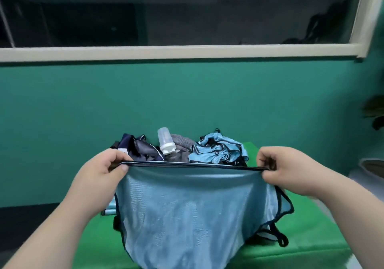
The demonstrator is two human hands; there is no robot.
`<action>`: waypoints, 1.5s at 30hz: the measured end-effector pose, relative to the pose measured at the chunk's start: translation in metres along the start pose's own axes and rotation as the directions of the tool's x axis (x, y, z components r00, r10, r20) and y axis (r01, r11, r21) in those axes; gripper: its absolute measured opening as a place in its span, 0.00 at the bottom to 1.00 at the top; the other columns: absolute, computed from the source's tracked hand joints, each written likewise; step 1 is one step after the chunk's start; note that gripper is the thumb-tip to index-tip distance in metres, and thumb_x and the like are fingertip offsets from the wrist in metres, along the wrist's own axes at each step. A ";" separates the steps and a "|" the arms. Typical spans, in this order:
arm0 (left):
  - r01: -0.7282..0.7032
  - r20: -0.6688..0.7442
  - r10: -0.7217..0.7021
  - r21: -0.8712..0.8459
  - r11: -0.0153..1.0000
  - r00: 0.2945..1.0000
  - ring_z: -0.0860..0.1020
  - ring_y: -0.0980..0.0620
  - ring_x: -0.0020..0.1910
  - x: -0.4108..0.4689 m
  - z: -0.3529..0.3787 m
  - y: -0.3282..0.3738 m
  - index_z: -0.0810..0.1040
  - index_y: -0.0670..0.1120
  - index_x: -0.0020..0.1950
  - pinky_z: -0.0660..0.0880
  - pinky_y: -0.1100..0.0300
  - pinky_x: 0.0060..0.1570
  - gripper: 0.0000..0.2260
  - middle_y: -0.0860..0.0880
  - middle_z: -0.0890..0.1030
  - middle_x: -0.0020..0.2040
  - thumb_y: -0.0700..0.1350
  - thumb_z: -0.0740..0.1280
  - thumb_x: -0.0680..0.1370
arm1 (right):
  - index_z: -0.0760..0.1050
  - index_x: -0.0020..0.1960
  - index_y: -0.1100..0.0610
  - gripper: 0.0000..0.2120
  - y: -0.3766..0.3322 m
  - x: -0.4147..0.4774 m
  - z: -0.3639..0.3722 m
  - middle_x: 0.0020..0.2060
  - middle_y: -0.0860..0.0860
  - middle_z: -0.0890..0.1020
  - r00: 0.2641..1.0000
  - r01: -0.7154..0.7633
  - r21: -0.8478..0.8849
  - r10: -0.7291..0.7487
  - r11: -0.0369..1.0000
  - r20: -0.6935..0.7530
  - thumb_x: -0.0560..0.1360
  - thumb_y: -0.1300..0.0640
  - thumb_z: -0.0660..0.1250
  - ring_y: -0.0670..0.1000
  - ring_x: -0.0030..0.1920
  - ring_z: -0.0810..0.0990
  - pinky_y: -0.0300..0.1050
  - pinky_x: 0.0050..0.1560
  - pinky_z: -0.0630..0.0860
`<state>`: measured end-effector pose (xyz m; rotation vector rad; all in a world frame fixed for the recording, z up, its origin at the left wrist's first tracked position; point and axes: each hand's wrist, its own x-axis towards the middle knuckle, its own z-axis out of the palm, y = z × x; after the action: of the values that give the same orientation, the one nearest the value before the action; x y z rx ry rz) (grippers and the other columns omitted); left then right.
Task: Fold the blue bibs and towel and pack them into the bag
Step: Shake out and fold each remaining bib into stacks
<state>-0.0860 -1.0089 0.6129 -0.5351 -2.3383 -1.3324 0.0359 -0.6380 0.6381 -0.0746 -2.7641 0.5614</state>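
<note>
I hold a light blue mesh bib (187, 210) with dark trim stretched out in the air over a green table (307, 233). My left hand (104, 171) pinches its top edge at the left corner. My right hand (284, 169) pinches the same edge at the right corner. The bib hangs down toward me and hides the table's middle. Behind it lies a crumpled heap of more light blue bibs (218, 150). A dark navy bag or cloth (139, 148) lies at the back left; I cannot tell which.
A clear plastic bottle with a white cap (165, 140) leans on a grey cloth (182, 144) between the navy fabric and the bib heap. A green wall and a window sill stand behind the table. A folded pale blue edge (109, 210) peeks out at the left.
</note>
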 end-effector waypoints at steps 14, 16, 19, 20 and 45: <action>-0.045 -0.069 0.047 0.029 0.999 0.996 0.78 0.52 0.42 -0.024 -0.081 0.076 0.78 0.60 0.45 0.70 0.60 0.41 0.14 0.60 0.82 0.41 0.39 0.66 0.80 | 0.75 0.38 0.50 0.10 -0.044 -0.053 -0.068 0.30 0.42 0.77 0.999 0.030 0.074 -0.028 0.997 -0.030 0.67 0.65 0.65 0.43 0.29 0.70 0.35 0.31 0.67; -0.048 -0.058 0.050 0.025 0.999 0.997 0.78 0.51 0.44 -0.027 -0.085 0.080 0.79 0.61 0.44 0.70 0.59 0.43 0.15 0.58 0.82 0.41 0.39 0.66 0.79 | 0.72 0.38 0.49 0.10 -0.044 -0.058 -0.069 0.29 0.41 0.75 0.999 0.041 0.036 -0.040 0.999 -0.010 0.68 0.64 0.65 0.43 0.29 0.68 0.36 0.31 0.66; -0.068 -0.064 0.070 0.020 0.997 0.996 0.78 0.50 0.44 -0.031 -0.091 0.087 0.78 0.61 0.44 0.70 0.59 0.43 0.15 0.55 0.82 0.41 0.39 0.66 0.80 | 0.67 0.37 0.48 0.10 -0.041 -0.064 -0.065 0.28 0.43 0.72 0.999 0.040 -0.065 -0.040 0.997 -0.002 0.68 0.62 0.63 0.44 0.29 0.65 0.39 0.32 0.65; -0.080 -0.073 0.081 0.018 0.997 0.994 0.77 0.51 0.43 -0.032 -0.092 0.089 0.78 0.61 0.44 0.69 0.60 0.42 0.16 0.56 0.82 0.41 0.39 0.66 0.80 | 0.66 0.37 0.48 0.10 -0.040 -0.065 -0.063 0.29 0.44 0.71 0.999 0.037 -0.070 -0.038 0.997 -0.011 0.69 0.62 0.63 0.45 0.30 0.65 0.40 0.32 0.65; 0.005 -0.113 -0.003 0.014 1.000 0.994 0.78 0.44 0.47 -0.034 -0.105 0.054 0.80 0.57 0.46 0.72 0.50 0.50 0.14 0.57 0.81 0.39 0.38 0.64 0.80 | 0.78 0.41 0.44 0.09 -0.048 -0.088 -0.056 0.35 0.37 0.82 0.991 0.114 0.096 -0.107 0.989 -0.074 0.73 0.58 0.73 0.39 0.35 0.79 0.31 0.39 0.73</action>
<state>-0.0141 -1.0796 0.6837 -0.4385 -2.2567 -1.3114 0.1381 -0.6715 0.6788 0.0807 -2.6493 0.6538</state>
